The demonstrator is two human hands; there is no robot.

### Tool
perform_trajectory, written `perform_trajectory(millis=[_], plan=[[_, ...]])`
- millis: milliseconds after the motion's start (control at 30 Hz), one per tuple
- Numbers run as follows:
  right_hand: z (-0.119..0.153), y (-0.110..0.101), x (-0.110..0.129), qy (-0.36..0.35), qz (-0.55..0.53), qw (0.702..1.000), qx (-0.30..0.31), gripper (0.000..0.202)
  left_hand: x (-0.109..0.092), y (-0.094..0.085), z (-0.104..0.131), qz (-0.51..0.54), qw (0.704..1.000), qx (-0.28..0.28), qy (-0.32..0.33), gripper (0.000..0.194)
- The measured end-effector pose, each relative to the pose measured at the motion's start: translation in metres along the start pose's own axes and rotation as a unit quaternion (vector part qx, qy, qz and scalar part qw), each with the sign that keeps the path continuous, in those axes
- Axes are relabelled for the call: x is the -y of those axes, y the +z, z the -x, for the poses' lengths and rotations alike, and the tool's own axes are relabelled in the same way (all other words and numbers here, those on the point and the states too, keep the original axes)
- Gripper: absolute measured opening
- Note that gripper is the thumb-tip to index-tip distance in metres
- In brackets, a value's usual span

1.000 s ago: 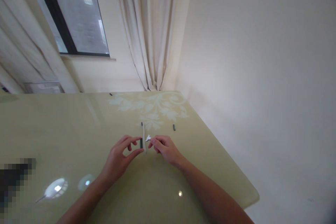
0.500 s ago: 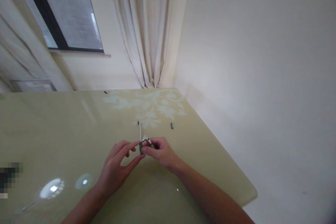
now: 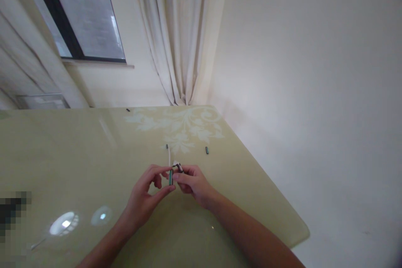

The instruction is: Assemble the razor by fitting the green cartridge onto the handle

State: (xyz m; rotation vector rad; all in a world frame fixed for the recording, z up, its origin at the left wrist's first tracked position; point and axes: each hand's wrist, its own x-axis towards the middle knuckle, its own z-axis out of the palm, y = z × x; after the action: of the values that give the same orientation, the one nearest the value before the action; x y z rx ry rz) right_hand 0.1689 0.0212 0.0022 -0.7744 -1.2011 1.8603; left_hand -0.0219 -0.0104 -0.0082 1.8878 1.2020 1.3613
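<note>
Head view: a small, narrow dark-green bar (image 3: 171, 178) is held by the left hand (image 3: 144, 197), pinched at its two ends between the thumb and a finger, with the other fingers curled. By the right hand (image 3: 196, 184), a small white-and-black piece (image 3: 178, 167) is pinched between thumb and fingers, just beside the bar; whether the two are touching cannot be told. Both are held above the glossy pale-green worktop (image 3: 251, 201). Beyond the hands, a thin white strip with a dark tip (image 3: 169, 155) is seen, its near end hidden. To its right, a short dark block (image 3: 207, 150) is laid on the worktop, and a tiny dark piece (image 3: 127, 110) is placed near the far edge.
</note>
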Motion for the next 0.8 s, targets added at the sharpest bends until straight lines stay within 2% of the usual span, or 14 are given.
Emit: perform_trajectory(millis=[133,267,367,433,500,633,733,800], plan=[[0.002,0.002,0.0,0.018,-0.045,0.999,0.023,0.035,0.005,0.003,0.003,0.079,0.996,0.021,-0.032,0.037],[0.002,0.003,-0.002,0.009,-0.053,0.998,0.034,0.037,0.005,0.004,0.004,0.112,0.991,0.038,-0.055,0.038],[0.004,0.0,-0.002,-0.034,-0.006,0.999,0.014,0.035,-0.001,0.004,0.002,0.132,0.988,0.035,-0.078,0.045],[0.007,-0.002,0.0,-0.088,0.071,0.994,-0.001,0.031,-0.006,0.003,0.0,0.151,0.981,0.039,-0.119,0.05],[0.01,-0.005,0.003,-0.14,0.176,0.974,-0.006,0.026,-0.01,0.003,-0.001,0.168,0.967,0.059,-0.181,0.049],[0.016,-0.006,0.008,-0.215,0.349,0.912,-0.024,0.019,-0.008,0.004,0.001,0.238,0.921,0.112,-0.287,0.048],[0.018,-0.007,0.007,-0.267,0.412,0.871,-0.028,0.019,-0.004,0.005,0.004,0.3,0.888,0.131,-0.321,0.047],[0.018,-0.008,0.006,-0.295,0.447,0.844,-0.019,0.02,-0.006,0.005,0.003,0.314,0.878,0.139,-0.333,0.045]])
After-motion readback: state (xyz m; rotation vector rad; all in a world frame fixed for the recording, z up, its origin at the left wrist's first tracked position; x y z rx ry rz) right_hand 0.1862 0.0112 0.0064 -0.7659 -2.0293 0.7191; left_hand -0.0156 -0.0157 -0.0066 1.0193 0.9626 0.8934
